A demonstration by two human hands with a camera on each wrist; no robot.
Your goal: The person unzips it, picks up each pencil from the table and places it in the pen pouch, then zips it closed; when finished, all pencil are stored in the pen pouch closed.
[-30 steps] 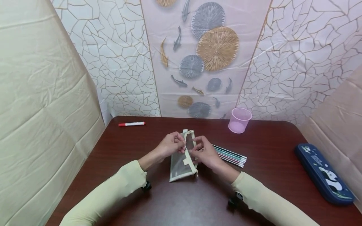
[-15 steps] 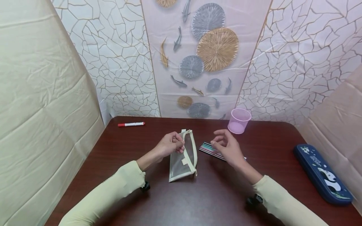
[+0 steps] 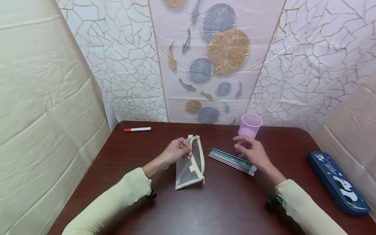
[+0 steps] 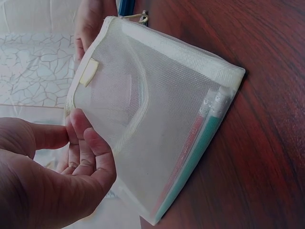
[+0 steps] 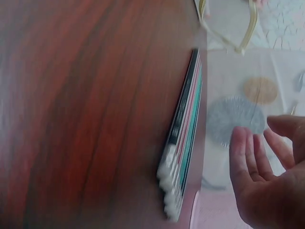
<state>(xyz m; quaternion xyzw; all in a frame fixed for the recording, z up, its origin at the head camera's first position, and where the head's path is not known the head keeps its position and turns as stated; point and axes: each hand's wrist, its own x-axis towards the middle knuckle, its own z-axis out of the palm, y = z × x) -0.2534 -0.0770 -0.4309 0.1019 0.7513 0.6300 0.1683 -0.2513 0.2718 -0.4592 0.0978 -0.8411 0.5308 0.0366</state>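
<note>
We see a see-through pouch [image 3: 185, 171] on the surface [image 3: 194, 212], with two pencils [image 4: 190, 158] inside, one reddish and one green. Its long side runs away from the person, its unzipped mouth faces right, and the rubber ends inside point toward the person. The left hand [image 3: 178, 150] pinches its edge. The right hand [image 3: 252, 151], loosely bent with a gap at the thumb, hangs near a pencil row [image 3: 232, 161], rubber ends rightward.

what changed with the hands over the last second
The right hand moved right, away from the opening of the mesh pouch, toward the eraser end of the pencils, holding nothing. The left hand still pinches the pouch's edge. Pencils, pink cup, red marker and blue case stayed put.
</note>
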